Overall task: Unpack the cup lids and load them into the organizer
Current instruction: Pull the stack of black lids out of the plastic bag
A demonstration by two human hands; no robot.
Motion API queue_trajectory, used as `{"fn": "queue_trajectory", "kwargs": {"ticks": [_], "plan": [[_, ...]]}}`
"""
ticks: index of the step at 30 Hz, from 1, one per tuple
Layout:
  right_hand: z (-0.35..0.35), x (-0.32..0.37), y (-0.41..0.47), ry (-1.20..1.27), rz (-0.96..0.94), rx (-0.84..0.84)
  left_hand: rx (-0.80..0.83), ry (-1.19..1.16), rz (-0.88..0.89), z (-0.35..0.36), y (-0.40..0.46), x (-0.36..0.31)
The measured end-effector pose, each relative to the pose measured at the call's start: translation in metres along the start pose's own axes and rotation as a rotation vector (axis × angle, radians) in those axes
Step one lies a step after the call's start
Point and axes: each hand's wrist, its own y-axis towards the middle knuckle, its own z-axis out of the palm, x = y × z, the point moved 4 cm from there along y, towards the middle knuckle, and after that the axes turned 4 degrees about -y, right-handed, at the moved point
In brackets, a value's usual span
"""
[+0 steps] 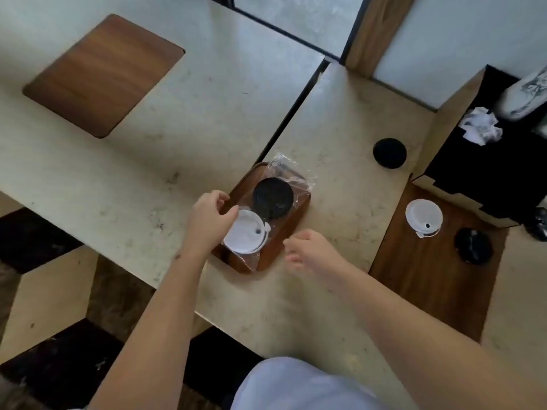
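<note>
A wooden organizer (291,223) sits sunk in the pale counter at the middle. In it lie a white cup lid (245,239) at the near end and a black lid (273,198) under clear plastic wrap (288,173) at the far end. My left hand (208,218) rests on the white lid's left edge, fingers curled around it. My right hand (307,250) hovers just right of the organizer, fingers loosely apart, holding nothing.
A second wooden recess (414,276) at right holds a white lid (424,221) and a black lid (473,246). Another black lid (389,153) lies on the counter (340,137). A dark bin (488,173) with crumpled wrap (481,125) is far right. A wooden board (103,75) lies far left.
</note>
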Motion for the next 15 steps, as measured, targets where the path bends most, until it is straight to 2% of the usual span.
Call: {"fn": "queue_trajectory", "kwargs": {"ticks": [4,9,12,15], "plan": [[0.007,0.019,0.016,-0.028,0.052,-0.107,0.121,0.061,-0.017,0.01,0.019,-0.004],[0.004,0.027,0.03,-0.01,0.112,-0.127,0.151,0.037,-0.028,0.019,0.021,0.001],[0.0,0.023,0.036,0.111,0.192,-0.143,0.155,0.028,-0.042,0.022,0.016,0.006],[-0.001,0.019,0.042,0.192,0.182,-0.161,0.177,0.021,-0.059,0.025,0.011,0.006]]}}
